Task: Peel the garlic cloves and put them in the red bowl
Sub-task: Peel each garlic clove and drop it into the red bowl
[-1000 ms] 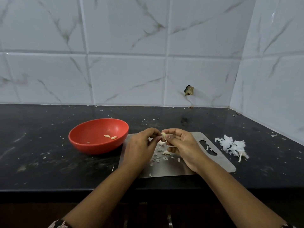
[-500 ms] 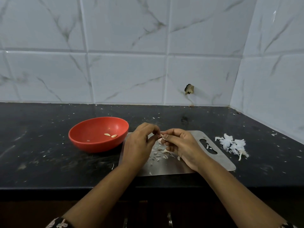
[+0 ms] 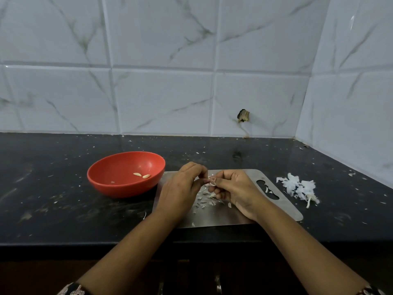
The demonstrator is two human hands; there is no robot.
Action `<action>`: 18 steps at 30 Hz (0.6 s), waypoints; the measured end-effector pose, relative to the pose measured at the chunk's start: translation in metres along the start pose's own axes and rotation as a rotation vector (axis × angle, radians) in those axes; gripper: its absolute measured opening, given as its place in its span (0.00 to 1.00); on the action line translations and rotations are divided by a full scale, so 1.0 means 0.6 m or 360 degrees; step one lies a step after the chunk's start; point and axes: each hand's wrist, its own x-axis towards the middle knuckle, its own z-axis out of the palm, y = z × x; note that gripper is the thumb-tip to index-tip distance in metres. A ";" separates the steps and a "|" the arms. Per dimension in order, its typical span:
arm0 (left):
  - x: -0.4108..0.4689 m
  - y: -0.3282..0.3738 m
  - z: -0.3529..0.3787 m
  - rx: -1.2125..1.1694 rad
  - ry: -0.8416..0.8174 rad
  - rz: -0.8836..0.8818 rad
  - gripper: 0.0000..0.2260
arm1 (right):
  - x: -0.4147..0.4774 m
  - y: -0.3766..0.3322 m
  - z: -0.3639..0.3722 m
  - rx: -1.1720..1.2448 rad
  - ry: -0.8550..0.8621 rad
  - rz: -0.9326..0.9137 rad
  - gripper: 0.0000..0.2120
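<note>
A black surface (image 3: 53, 209) strewn with skin flakes is backed by marbled tiles. Over the steel board (image 3: 276, 211), a garlic clove (image 3: 211, 181) is pinched between the left hand (image 3: 182, 188) and right hand (image 3: 236, 188). Skin is best lifted from the tip, lightly. Two cloves lie in the red bowl (image 3: 119, 188).

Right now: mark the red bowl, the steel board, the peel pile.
red bowl (image 3: 100, 177): head view, left rim.
steel board (image 3: 282, 206): head view, bare right end.
peel pile (image 3: 297, 186): head view, middle of heap.
</note>
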 end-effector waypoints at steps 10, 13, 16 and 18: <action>-0.002 0.002 0.007 0.0067 0.0067 0.0056 0.02 | 0.006 -0.002 0.004 0.0176 0.0149 -0.0007 0.06; -0.002 -0.002 0.008 -0.0010 0.0123 -0.0034 0.03 | 0.008 0.000 0.001 0.0234 0.0209 -0.0012 0.07; -0.001 -0.005 0.009 -0.0051 0.0085 -0.0103 0.04 | 0.006 0.000 0.001 0.0244 0.0171 -0.0024 0.08; 0.000 -0.005 0.009 -0.0099 0.0069 -0.0111 0.05 | 0.005 -0.001 0.002 0.0220 0.0122 -0.0024 0.08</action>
